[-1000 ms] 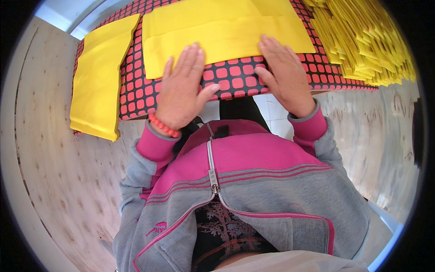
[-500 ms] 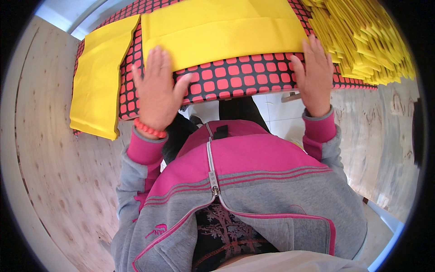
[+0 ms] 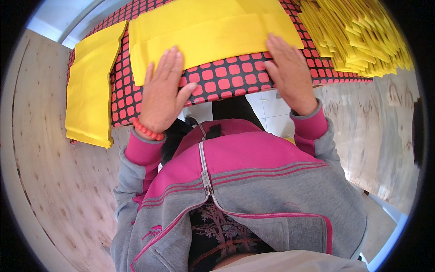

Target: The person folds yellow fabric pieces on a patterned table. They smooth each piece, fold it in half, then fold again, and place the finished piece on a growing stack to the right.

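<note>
A wide yellow sheet, looking like cloth with a folded-up strip along its near side (image 3: 217,36), lies flat in front of me. My left hand (image 3: 163,90) rests at its near edge left of the middle, fingertips on the yellow, thumb spread to the right. My right hand (image 3: 290,75) touches the same edge farther right, with its fingertips on the sheet and its thumb out to the left. Both hands lie flat and hold nothing. To the left is a narrower folded yellow piece (image 3: 92,86), reaching past the table's near edge.
A red-and-black checked cover (image 3: 226,77) spreads over the table. At the far right stands a thick pile of folded yellow pieces (image 3: 358,36). Pale plywood boards flank me, one on the left (image 3: 50,149) and one on the right (image 3: 367,131).
My right hand has slid left along the sheet's near edge, and my left hand has shifted slightly right. The hands are closer together. The whole view has shifted a little.
</note>
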